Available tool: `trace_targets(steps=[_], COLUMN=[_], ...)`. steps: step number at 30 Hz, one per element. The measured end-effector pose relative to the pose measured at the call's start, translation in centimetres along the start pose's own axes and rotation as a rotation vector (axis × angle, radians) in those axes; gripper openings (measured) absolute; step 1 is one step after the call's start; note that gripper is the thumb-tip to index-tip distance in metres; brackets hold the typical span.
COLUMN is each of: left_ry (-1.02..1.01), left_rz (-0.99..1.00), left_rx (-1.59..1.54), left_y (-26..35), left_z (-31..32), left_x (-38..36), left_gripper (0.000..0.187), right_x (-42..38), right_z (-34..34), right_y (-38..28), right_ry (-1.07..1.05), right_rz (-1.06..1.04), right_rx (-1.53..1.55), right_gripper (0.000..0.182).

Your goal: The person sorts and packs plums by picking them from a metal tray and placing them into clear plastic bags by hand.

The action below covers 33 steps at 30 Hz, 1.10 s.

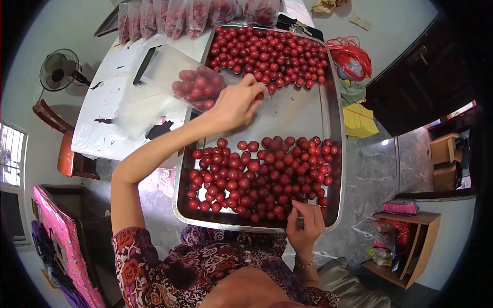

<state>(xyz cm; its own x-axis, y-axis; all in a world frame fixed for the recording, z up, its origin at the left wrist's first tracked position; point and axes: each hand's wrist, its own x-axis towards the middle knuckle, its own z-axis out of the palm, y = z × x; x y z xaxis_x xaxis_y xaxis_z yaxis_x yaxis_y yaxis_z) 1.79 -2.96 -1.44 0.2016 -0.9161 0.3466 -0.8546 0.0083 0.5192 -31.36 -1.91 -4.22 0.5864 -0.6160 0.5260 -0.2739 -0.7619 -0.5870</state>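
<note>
A large metal tray (334,118) in front of me holds many small round red fruits in two groups: a far group (267,54) and a near group (267,174). My left hand (239,102) reaches over the tray's middle, its fingers curled down beside the far group; what they hold, if anything, is hidden. Left of that hand, a clear plastic bag (169,69) with red fruits in its lower end lies across the tray's left rim. At the near right edge, my right hand (305,223) has its thumb and fingers bent together against the near group, their tips partly concealed.
Several filled clear bags (185,18) stand along the back of the white-covered table (97,115). Red string (352,56) and a yellow packet (359,120) are right of the tray. A chair (65,149) and a fan (59,69) stand left; a wooden shelf unit (426,220) is at right.
</note>
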Motion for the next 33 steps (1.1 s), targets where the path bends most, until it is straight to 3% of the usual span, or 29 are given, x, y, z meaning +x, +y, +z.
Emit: trace_targets(steps=[2, 7, 18, 22, 24, 33], left_ry=[0.015, -0.026, 0.017, -0.106, -0.335, -0.469], left_rz=[-0.002, 0.015, 0.042, 0.013, -0.083, -0.056], left_rx=[0.221, 0.319, 0.303, 0.129, -0.11, -0.073], left_y=[-1.1, -3.4, -2.0, 0.3, 0.9, 1.8], left_z=[0.9, 3.0, 2.1, 0.4, 0.0, -0.4], left_x=[1.3, 3.1, 2.5, -0.3, -2.0, -4.9], left_gripper=[0.027, 0.025, 0.03, 0.027, 0.028, 0.028], right_x=[0.0, -0.1, 0.0, 0.0, 0.0, -0.1], right_z=[0.0, 0.0, 0.1, 0.1, 0.0, 0.0], right_y=[0.1, 0.3, 0.4, 0.5, 0.4, 0.4], right_ry=[0.003, 0.018, 0.031, 0.027, 0.025, 0.027], right_rz=[-0.003, -0.043, -0.055, -0.06, -0.057, -0.053], right_rx=[-0.007, -0.013, -0.011, -0.005, -0.008, -0.005], right_gripper=[0.023, 0.024, 0.023, 0.023, 0.023, 0.021])
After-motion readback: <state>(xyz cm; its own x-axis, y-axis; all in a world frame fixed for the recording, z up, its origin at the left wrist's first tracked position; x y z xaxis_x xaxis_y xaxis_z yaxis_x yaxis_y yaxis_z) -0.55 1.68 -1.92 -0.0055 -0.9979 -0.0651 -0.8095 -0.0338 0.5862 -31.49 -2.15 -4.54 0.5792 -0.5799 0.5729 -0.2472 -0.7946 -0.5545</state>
